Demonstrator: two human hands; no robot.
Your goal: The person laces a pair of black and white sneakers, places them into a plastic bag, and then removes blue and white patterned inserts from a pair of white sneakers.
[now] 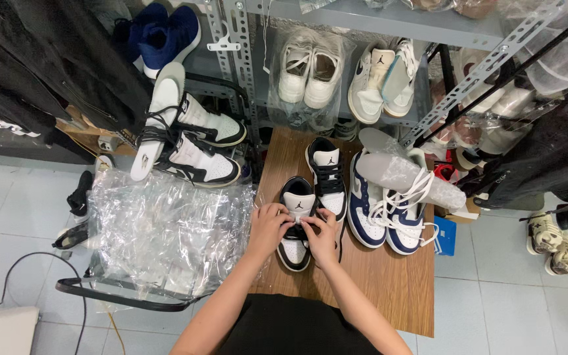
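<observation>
A black and white sneaker (295, 204) lies on the wooden table (389, 283), toe toward me. My left hand (267, 227) grips its left side and my right hand (322, 235) pinches its black laces near the middle. Its matching sneaker (327, 174) stands just behind and to the right, laces loose. A navy and white pair (379, 213) with white laces sits further right, and grey insoles (402, 172) rest on top of them.
A stack of clear plastic bags (165, 230) covers a chair at left. Black and white high-tops (192, 141) with an insole lie behind it. A metal shelf (363, 13) holds bagged white shoes (310, 69) and blue ones (162, 33). Dark clothes hang on both sides.
</observation>
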